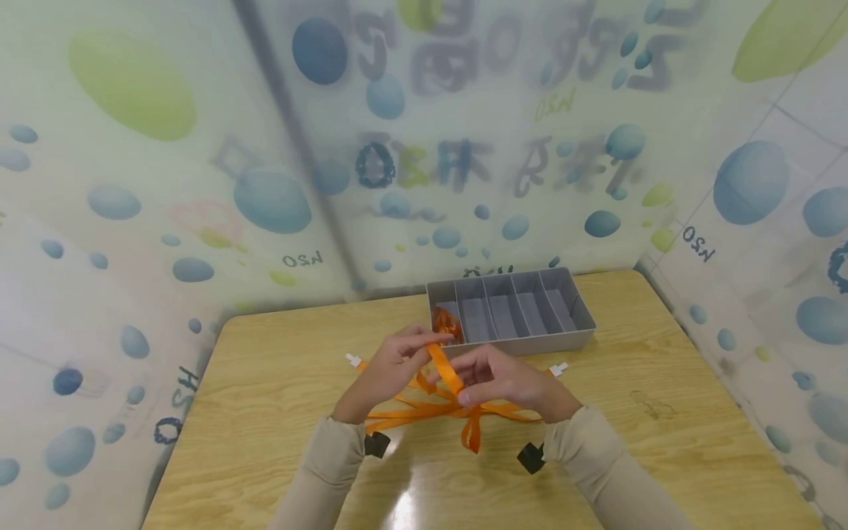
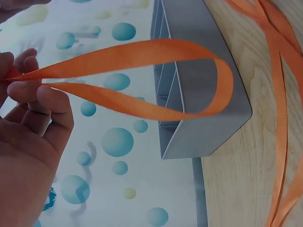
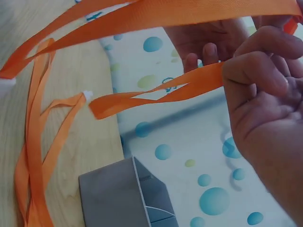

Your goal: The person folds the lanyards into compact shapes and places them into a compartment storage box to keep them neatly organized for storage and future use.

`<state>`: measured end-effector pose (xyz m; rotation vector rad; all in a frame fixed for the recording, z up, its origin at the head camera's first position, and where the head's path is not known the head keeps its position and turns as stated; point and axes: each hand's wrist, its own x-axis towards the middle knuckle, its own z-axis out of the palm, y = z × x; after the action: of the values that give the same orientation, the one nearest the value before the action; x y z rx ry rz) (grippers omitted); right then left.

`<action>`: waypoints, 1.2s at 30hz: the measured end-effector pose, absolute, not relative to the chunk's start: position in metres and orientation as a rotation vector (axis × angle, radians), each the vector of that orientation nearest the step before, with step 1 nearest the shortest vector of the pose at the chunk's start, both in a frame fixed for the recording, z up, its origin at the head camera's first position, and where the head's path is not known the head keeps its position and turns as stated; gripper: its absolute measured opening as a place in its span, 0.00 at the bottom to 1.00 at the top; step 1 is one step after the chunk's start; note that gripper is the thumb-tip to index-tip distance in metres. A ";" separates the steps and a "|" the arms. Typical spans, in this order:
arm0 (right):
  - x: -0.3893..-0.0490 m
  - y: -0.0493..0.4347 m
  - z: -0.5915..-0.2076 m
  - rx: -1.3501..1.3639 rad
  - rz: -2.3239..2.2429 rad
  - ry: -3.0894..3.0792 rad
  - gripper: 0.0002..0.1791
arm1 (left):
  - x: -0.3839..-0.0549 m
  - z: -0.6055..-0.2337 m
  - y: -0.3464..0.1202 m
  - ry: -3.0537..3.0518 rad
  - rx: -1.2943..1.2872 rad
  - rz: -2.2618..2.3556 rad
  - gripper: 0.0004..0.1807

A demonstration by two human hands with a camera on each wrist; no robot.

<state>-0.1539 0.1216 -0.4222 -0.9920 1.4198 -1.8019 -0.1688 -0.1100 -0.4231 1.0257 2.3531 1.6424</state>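
Observation:
An orange ribbon lanyard (image 1: 445, 368) is held up between both hands above the table. My left hand (image 1: 397, 364) pinches it at its upper end; in the left wrist view the strap (image 2: 142, 53) sticks out from the fingers (image 2: 57, 101) as a long loop. Lower and to the right, my right hand (image 1: 500, 379) grips the lanyard between thumb and curled fingers, with strap hanging out on both sides in the right wrist view (image 3: 156, 94). More orange lanyards (image 1: 404, 419) lie spread under the hands, with white clips (image 1: 559, 369) at their ends.
Behind the hands stands a grey divided box (image 1: 530, 344) with several narrow compartments. Its leftmost compartment holds a bundled orange lanyard (image 1: 447, 324). The wooden table (image 1: 265, 412) meets a white wall sheet (image 1: 397, 243) printed with bubbles. Black wrist devices (image 1: 531, 457) hang below the cuffs.

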 end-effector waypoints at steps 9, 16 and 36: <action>-0.153 0.123 -0.415 -1.017 -1.873 1.526 0.23 | -0.165 -0.429 -0.105 2.334 0.974 1.745 0.13; -0.150 0.118 -0.409 -0.991 -1.962 1.600 0.19 | -0.162 -0.430 -0.099 2.364 0.978 1.872 0.09; -0.149 0.112 -0.402 -0.952 -2.095 1.674 0.17 | -0.154 -0.453 -0.093 2.231 0.796 1.943 0.11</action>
<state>-0.1489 0.1120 -0.4018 -0.9518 1.6738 -2.0945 -0.1544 -0.0934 -0.4528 0.7958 2.2310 1.9428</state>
